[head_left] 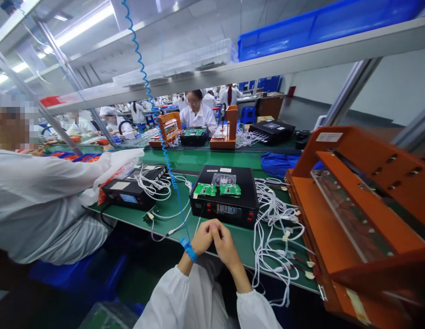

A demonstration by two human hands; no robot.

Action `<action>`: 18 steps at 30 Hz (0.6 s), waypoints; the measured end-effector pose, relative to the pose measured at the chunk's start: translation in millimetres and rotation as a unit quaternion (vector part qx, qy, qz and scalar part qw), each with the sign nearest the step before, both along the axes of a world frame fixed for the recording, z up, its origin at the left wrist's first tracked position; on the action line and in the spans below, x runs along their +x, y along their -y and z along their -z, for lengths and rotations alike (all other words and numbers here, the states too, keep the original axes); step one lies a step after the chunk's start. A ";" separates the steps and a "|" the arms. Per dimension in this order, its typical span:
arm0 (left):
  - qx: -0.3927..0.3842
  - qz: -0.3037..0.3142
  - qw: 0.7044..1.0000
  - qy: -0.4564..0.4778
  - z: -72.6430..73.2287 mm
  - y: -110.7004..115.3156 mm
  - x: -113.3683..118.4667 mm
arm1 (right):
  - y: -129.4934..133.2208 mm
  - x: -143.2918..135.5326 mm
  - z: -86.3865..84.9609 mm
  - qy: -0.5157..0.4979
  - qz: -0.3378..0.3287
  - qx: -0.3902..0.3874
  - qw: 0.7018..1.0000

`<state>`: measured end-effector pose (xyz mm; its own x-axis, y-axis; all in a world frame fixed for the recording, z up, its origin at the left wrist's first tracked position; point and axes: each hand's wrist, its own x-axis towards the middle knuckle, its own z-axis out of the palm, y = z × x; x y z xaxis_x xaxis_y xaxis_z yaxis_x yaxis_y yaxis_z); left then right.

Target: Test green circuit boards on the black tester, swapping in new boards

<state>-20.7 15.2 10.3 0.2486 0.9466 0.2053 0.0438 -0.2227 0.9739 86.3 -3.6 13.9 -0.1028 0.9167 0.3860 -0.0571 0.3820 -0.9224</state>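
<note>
On the green table (130,217), the black box (223,200) looks heavy and rigid, best taken low by its opposite side walls. Just in front of it, the left hand (202,238) and right hand (225,244) are folded together, the grip narrow, no object visible in it. The two circuit boards (230,190) atop the box seem light, stiff and fragile; hold them by their edges.

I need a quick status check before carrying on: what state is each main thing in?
Left hand: curled, touching right hand
Right hand: curled, touching left hand
Wrist strap: fastened round left wrist
Coiled cord: stretched, leading to strap
Middle box: screen lit
Green boards: lying side by side on middle box
Left box: screen lit
Right cables: heaped, tangled
Orange fixture: open or closed, cannot tell
</note>
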 end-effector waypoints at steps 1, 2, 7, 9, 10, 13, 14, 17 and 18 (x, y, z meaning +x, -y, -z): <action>0.000 -0.002 1.000 -0.001 0.6 0.0 0.0 | 0.2 0.1 0.1 0.001 0.000 -0.002 1.000; -0.001 -0.001 1.000 -0.001 1.1 -0.1 0.0 | 0.3 0.2 0.4 0.001 0.000 -0.004 1.000; -0.005 0.003 1.000 0.014 4.0 -0.1 0.1 | 0.0 -0.2 2.1 -0.001 0.009 -0.004 1.000; -0.004 0.001 1.000 0.014 5.0 -0.2 0.2 | -0.2 -0.4 2.3 -0.002 0.007 -0.001 1.000; -0.004 0.002 1.000 0.013 5.4 -0.3 0.2 | -0.2 -0.6 2.3 -0.002 0.006 -0.001 1.000; -0.003 0.001 1.000 0.010 5.9 -0.5 0.4 | -0.4 -0.8 1.8 -0.004 0.006 -0.001 1.000; -0.002 0.000 1.000 0.009 6.0 -0.5 0.5 | -0.4 -0.8 1.5 -0.005 0.007 -0.002 1.000; 0.000 -0.006 1.000 0.006 6.0 -0.3 0.9 | 0.0 -0.5 -0.2 -0.005 0.010 -0.005 1.000; 0.001 -0.007 1.000 0.005 5.9 -0.1 1.1 | 0.2 -0.4 -0.9 -0.004 0.009 -0.006 1.000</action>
